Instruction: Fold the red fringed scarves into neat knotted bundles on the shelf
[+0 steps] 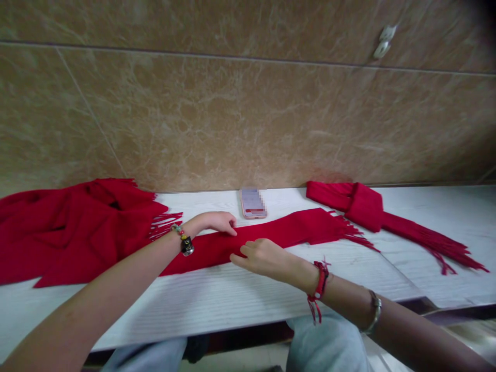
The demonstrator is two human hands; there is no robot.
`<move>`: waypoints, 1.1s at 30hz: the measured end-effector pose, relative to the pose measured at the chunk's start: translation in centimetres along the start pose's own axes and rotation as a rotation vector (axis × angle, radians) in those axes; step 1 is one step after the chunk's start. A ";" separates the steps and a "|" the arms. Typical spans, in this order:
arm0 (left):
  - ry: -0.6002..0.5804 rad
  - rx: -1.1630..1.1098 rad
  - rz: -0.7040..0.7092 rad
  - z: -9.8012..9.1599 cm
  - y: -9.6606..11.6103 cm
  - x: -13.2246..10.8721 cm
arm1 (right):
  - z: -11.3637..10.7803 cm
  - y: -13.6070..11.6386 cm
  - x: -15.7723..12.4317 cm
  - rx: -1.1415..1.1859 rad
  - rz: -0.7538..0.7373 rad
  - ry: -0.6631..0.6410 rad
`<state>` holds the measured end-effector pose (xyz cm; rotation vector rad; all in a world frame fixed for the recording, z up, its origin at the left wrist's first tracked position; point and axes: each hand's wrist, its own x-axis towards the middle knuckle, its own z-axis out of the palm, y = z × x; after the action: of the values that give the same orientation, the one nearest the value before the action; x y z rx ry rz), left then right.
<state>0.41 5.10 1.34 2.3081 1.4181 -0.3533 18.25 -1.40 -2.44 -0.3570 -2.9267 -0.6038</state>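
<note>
A long red fringed scarf (294, 231) lies folded into a narrow strip across the white table (217, 305). My left hand (217, 222) rests on its far edge near the middle, fingers pressed flat against the cloth. My right hand (263, 257) lies on the near edge just right of the left hand, fingers curled down onto the fabric. Both wrists wear bracelets.
A heap of red scarves (73, 227) lies at the left of the table. A folded, tied red scarf (368, 209) with fringe lies at the back right. A pink phone (253, 202) rests by the marble wall. The table's front edge runs above my knees.
</note>
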 end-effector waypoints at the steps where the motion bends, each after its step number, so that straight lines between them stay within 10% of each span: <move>1: 0.002 -0.019 -0.001 0.0 -0.1 0.1 | 0.1 0.2 0.0 0.001 -0.032 0.000; 24: 0.002 -0.287 0.029 0.1 -0.4 -0.4 | 1.7 -1.1 1.2 -0.109 0.177 0.171; 33: 0.117 -0.702 0.125 -2.1 0.2 -0.9 | -2.1 0.3 -0.3 -0.084 0.371 0.109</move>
<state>0.21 5.31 3.63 1.8325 1.1855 0.2859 18.78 -2.07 -0.49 -0.8247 -2.6379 -0.6636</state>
